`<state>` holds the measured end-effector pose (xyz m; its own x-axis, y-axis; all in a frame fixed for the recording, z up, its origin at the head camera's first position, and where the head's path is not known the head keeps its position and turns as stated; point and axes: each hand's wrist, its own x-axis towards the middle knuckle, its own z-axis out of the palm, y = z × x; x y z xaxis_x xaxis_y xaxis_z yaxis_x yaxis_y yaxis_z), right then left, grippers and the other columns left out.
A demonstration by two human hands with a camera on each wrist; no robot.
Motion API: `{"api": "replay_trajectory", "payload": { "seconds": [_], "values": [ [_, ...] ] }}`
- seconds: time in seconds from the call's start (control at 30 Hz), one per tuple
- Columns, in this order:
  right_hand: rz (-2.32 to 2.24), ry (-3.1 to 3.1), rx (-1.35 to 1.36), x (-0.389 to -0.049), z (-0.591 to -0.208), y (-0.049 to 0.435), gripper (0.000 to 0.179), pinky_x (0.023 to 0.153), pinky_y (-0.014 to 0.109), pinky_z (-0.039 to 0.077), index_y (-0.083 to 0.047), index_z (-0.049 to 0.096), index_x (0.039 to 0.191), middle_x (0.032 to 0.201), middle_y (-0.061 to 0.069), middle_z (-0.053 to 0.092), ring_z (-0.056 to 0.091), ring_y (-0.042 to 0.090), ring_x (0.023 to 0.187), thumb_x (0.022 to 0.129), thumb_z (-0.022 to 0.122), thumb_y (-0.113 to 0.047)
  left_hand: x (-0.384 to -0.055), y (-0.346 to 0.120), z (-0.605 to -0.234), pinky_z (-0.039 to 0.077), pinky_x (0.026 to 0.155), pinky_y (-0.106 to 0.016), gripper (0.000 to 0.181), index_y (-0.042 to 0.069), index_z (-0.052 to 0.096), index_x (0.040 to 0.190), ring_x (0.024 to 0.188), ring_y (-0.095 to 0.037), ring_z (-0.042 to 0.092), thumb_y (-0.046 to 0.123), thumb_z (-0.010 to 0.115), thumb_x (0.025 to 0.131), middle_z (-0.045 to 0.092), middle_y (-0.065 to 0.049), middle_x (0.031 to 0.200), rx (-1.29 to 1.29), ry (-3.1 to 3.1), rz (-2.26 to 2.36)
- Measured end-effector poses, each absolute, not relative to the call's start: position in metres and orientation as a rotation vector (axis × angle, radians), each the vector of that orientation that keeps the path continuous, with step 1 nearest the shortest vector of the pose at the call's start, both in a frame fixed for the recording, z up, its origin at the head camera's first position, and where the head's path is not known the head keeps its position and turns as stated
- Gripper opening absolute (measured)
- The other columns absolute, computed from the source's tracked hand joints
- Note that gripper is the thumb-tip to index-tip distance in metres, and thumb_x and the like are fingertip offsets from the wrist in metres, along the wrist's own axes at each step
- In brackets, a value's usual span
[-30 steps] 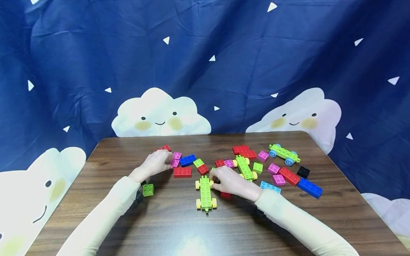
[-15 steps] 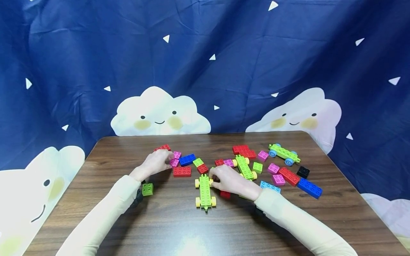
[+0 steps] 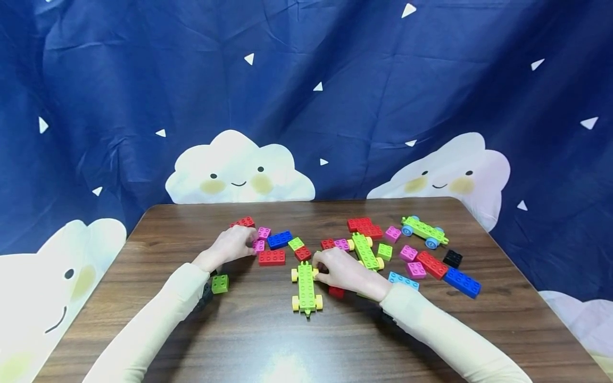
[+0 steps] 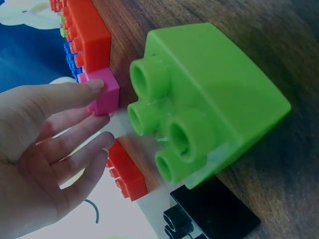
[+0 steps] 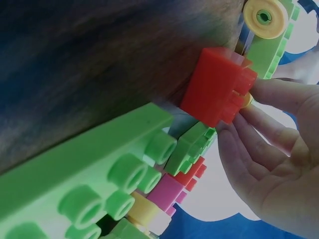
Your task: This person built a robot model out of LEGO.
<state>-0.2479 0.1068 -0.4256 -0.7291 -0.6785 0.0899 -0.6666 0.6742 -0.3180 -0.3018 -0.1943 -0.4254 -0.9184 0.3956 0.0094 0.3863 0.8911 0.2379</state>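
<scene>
My left hand pinches a small pink brick between thumb and fingers; in the head view this pink brick rests on the table, partly behind the fingers. Another pink brick lies just beyond it. At table centre, a lime-green toy car base with yellow wheels stands lengthwise. The right hand curls its thumb and fingers around the front right wheel of that base. In the right wrist view a red brick sits close before the fingertips and the base shows behind.
A red brick and a blue brick lie between the hands. Lime-green bricks flank the left wrist. Beyond the right hand are a second yellow-wheeled base, a blue-wheeled base and several loose bricks.
The pink brick at my left fingertips has shifted slightly toward me, widening its gap from the other pink brick. My right hand has stayed at the wheel.
</scene>
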Motion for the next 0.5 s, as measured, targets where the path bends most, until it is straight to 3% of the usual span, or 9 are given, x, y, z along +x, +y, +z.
{"api": "replay_trajectory", "payload": {
  "seconds": [0.17,0.3,0.5],
  "values": [
    [-0.514,2.846,-1.139,-0.248,-0.427,0.106,0.015,0.064,0.020,0.047,-0.009,0.068,0.094,0.086,0.002,0.070,0.055,0.008,0.071,0.085,0.077,-0.017,-0.299,-0.198,-0.424,0.041,0.057,-0.029,0.019,0.009,0.071,0.090,0.070,-0.015,0.051,0.023,0.080,0.082,0.064,-0.001,0.077,0.624,3.005,0.357],
    [-0.510,2.836,-1.156,-0.248,-0.426,0.106,0.015,0.064,0.020,0.046,-0.009,0.068,0.094,0.086,0.002,0.070,0.052,0.007,0.070,0.085,0.077,-0.017,-0.296,-0.201,-0.422,0.048,0.060,-0.031,0.022,0.009,0.074,0.097,0.073,-0.015,0.056,0.022,0.079,0.081,0.069,-0.002,0.083,0.615,3.029,0.378],
    [-0.492,2.850,-1.186,-0.248,-0.425,0.106,0.015,0.069,0.025,0.053,-0.008,0.069,0.094,0.089,0.004,0.072,0.062,0.011,0.076,0.085,0.078,-0.017,-0.289,-0.203,-0.414,0.055,0.067,-0.039,0.028,0.010,0.074,0.104,0.084,-0.019,0.063,0.024,0.078,0.081,0.073,-0.005,0.094,0.639,3.093,0.367]
  ]
}}
